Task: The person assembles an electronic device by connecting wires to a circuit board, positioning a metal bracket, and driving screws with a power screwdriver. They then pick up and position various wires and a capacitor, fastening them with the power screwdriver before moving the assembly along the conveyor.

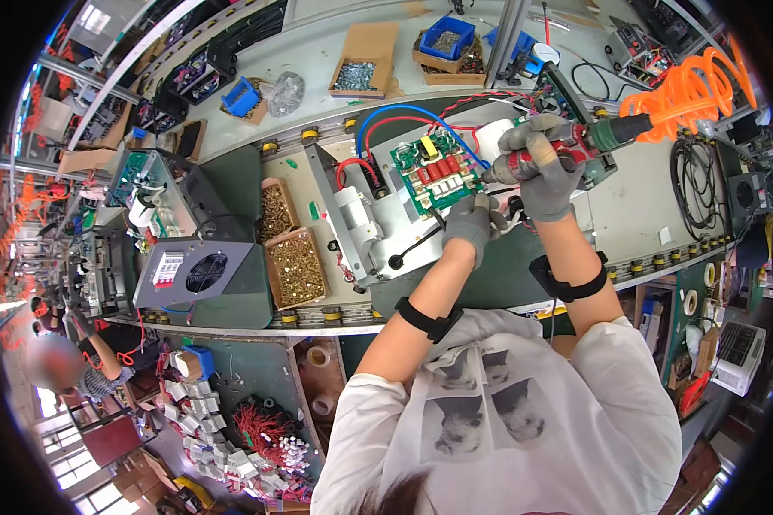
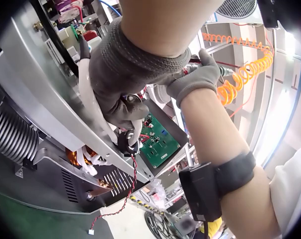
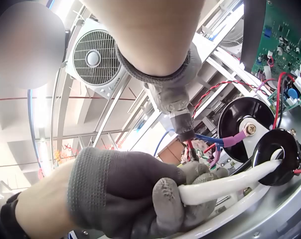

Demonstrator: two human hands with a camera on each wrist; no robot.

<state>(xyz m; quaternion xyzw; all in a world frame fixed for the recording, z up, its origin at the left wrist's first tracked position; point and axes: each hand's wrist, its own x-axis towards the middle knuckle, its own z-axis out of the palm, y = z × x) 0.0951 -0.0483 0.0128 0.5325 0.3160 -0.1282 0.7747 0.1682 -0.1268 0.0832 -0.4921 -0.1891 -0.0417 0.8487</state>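
Note:
A metal chassis lies in front of me, bearing a green circuit board with red and white parts. My gloved right hand grips a red air screwdriver, its nose pointing left to the board's right edge. My gloved left hand is just below the tip. In the right wrist view, that hand pinches a thick white cable between thumb and fingers. The cable runs through a black ring. A purple-sleeved lug is fixed by a screw beside the ring.
An orange coiled hose rises from the screwdriver. Left of the chassis are cardboard boxes of brass hardware and a grey panel with a fan. Blue bins stand at the back; black cables lie right. Another person is far left.

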